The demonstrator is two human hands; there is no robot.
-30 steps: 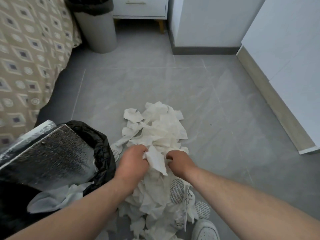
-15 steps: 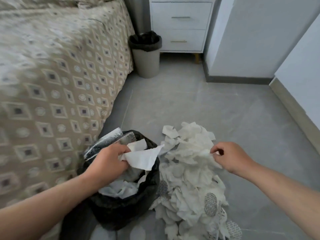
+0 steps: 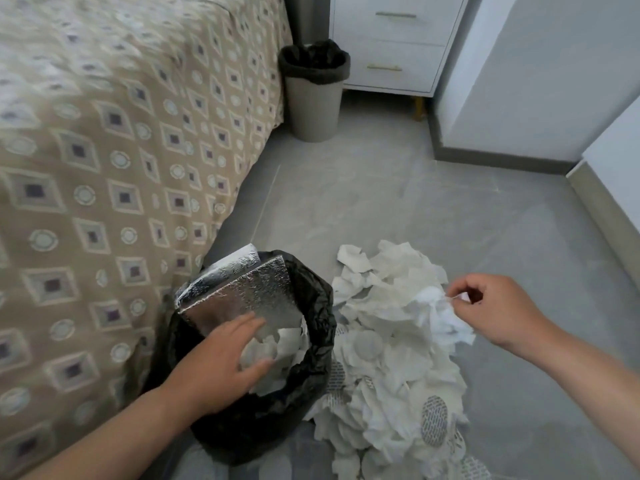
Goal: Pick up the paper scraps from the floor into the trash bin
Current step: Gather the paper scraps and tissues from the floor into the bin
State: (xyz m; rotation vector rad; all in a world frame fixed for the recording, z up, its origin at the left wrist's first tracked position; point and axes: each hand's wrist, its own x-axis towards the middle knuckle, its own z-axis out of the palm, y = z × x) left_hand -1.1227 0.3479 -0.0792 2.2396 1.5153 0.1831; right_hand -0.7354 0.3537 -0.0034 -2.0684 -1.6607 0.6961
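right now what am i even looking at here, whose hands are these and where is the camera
There is no machine here. A person wears a camera on the head, so the one current picture looks forward and down at their own two bare hands.

The left hand is open over a trash bin lined with a black bag, which stands beside a bed. Inside are a silver foil pouch and some white scraps. The right hand pinches a white scrap at the edge of a pile of paper scraps on the grey floor.

Farther back, a second bin stands by a white drawer unit.
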